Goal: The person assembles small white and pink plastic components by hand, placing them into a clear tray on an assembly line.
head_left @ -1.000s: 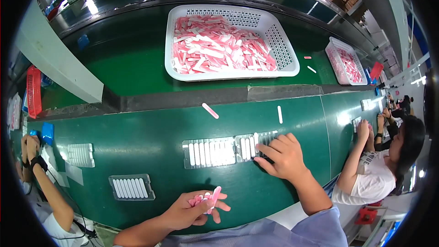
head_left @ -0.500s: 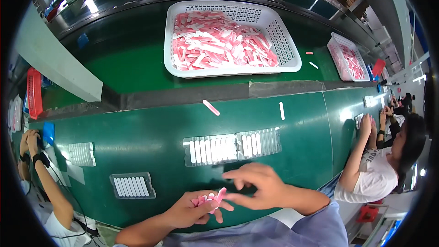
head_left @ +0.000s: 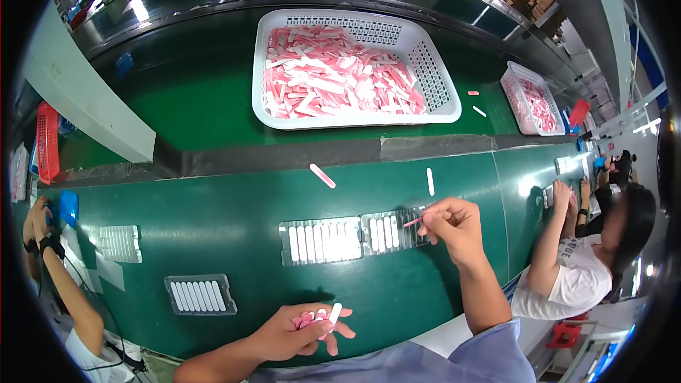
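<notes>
Pink stick [head_left: 411, 223], pinched in the grip of the right hand [head_left: 457, 229], points left over the right end of the clear tray [head_left: 408, 239]; whether touching, I cannot tell. Its long axis lies crosswise to the white strips [head_left: 384, 233], which run between the near and far edges of the desk [head_left: 213, 220]. The left hand [head_left: 289, 330], by the near edge, clasps more sticks [head_left: 305, 321], farther from the tray.

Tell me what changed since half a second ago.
The right hand moved away from the left hand, rightward and forward, now pinching a thin pink strip over the partly filled clear plastic tray. The left hand still holds flat pink-and-white strips.
</notes>
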`<control>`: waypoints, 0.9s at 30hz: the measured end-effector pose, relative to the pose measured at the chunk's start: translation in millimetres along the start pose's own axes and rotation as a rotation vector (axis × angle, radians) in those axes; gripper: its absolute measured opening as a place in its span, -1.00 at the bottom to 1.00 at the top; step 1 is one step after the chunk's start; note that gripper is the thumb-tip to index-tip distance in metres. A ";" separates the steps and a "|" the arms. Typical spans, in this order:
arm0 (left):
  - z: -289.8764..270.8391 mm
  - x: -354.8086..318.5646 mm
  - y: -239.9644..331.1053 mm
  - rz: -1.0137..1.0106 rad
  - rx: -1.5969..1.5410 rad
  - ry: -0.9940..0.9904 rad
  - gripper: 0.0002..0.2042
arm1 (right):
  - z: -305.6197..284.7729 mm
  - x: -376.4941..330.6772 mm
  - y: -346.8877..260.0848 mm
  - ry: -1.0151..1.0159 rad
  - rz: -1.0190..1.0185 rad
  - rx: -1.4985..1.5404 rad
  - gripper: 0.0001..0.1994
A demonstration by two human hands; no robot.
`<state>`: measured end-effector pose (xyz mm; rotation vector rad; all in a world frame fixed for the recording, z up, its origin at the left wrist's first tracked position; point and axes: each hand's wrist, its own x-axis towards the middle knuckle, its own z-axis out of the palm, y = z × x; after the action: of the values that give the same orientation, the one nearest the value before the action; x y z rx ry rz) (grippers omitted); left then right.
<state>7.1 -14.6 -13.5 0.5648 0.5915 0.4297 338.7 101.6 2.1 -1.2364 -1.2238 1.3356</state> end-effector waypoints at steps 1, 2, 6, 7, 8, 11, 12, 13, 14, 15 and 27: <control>-0.7 -0.1 -1.1 0.003 -0.010 -0.004 -0.59 | -1.0 0.5 -2.2 -0.002 -0.001 -0.001 -0.96; -1.2 -0.1 -1.8 0.006 -0.019 -0.008 -0.59 | -2.7 1.0 -5.9 -0.014 0.055 -0.071 -0.96; 1.4 1.1 0.4 0.019 -0.015 -0.010 -0.60 | -8.6 9.0 -11.7 -0.026 0.147 -0.166 -0.93; 2.6 1.8 1.3 0.022 -0.016 0.010 -0.60 | -8.4 10.7 -12.7 -0.026 0.147 -0.167 -0.93; 3.4 2.4 1.7 0.024 -0.016 0.030 -0.61 | -7.6 12.0 -13.9 -0.029 0.169 -0.188 -0.91; 2.5 2.4 1.2 0.025 -0.038 0.031 -0.61 | -12.0 17.5 -11.0 -0.113 0.141 -0.225 -0.89; 2.6 2.5 1.7 0.025 -0.039 0.028 -0.61 | -15.3 19.2 -10.2 -0.195 0.092 -0.242 -0.89; 2.8 2.7 2.4 0.022 -0.034 0.028 -0.61 | -19.4 22.0 -12.0 -0.194 0.092 -0.244 -0.89; 3.0 2.9 3.0 0.019 -0.030 0.028 -0.61 | -24.0 25.8 -14.7 -0.322 0.011 -0.376 -0.94; 2.7 3.1 3.1 0.018 -0.029 0.026 -0.61 | -25.6 29.3 -16.9 -0.451 -0.070 -0.505 -0.95; 0.6 0.7 2.2 -0.007 -0.075 0.048 -0.61 | 4.6 34.9 -30.3 -0.482 -0.249 -0.936 -0.53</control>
<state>7.6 -12.8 -12.0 0.4820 0.6213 0.4576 331.1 138.7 29.2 -1.3164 -2.4318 0.8895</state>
